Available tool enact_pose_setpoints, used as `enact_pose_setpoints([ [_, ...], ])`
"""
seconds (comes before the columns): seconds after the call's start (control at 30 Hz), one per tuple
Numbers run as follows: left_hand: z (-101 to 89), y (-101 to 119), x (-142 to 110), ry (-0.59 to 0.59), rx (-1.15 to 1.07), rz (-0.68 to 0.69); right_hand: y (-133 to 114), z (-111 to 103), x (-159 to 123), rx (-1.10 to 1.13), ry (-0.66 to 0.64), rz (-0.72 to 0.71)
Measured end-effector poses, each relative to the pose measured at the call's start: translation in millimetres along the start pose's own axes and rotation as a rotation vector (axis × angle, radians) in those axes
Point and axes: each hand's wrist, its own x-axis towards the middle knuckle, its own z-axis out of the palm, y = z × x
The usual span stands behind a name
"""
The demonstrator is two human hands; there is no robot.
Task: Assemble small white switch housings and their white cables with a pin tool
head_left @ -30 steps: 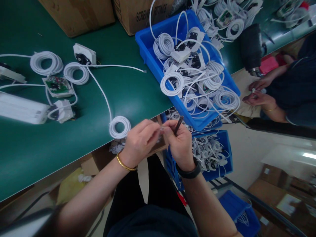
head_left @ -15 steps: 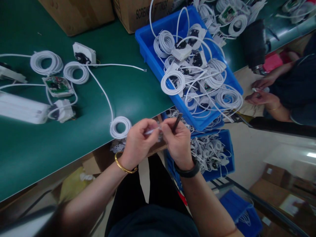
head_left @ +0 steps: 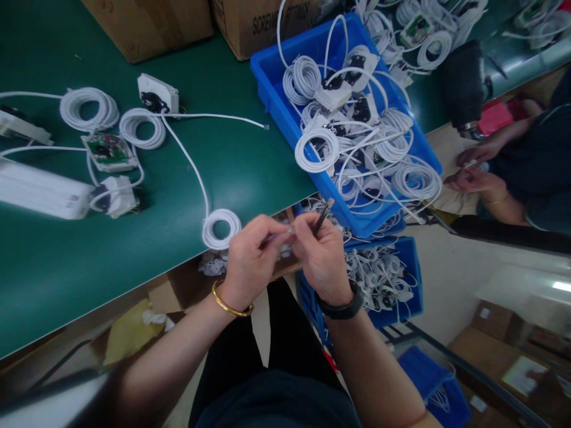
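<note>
My left hand [head_left: 254, 249] is closed, with thumb and forefinger pinched on the end of a white cable, mostly hidden by the fingers. My right hand [head_left: 322, 255] meets it fingertip to fingertip and pinches at the same small pale end. A dark, slim tool [head_left: 322, 217] with a lighter tip sticks up from between my right thumb and forefinger; its kind is unclear. Just left of my left hand, a small white cable coil [head_left: 221, 229] lies at the table edge. Its cable runs up to a white housing with a black part [head_left: 158, 94].
A blue bin [head_left: 279, 113] full of coiled cables and housings overhangs the green table [head_left: 187, 196]. Lower blue bins [head_left: 417, 279] stand beside my right arm. Cardboard boxes [head_left: 165, 30] sit at the back. At the right, a co-worker's hands [head_left: 475, 172] hold a small white piece.
My hands stay together at the cable end. The dark tool in my right hand now points further up and right, showing its lighter tip. The whole view has shifted slightly.
</note>
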Motion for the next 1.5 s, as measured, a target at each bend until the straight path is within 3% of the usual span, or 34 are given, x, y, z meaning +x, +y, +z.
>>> enact_pose_setpoints([
  [0.17,-4.2,1,3,-0.019,0.052,-0.055,2,-2,1,-0.062,0.016,-0.010],
  [0.43,-8.2,3,7,-0.079,0.324,0.135,-3,-10,4,-0.268,-0.009,-0.069],
  [0.63,-7.1,-4,9,-0.161,0.306,0.150,-9,-15,9,-0.345,-0.049,-0.065],
  [0.9,-7.2,-5,18,-0.263,0.112,-0.034,-7,-12,19,-0.351,-0.013,-0.002],
  [1.07,-10.5,-2,22,-0.172,0.022,-0.148,-4,-1,27,-0.329,0.052,0.026],
  [1.23,-13.4,1,25,0.063,-0.240,-0.352,6,20,19,-0.241,0.164,0.056],
  [1.4,-15.9,1,24,0.188,-0.302,-0.381,13,39,7,-0.190,-0.019,0.131],
  [1.5,-16.1,-3,22,0.208,-0.295,-0.354,10,44,6,-0.259,-0.037,0.113],
])
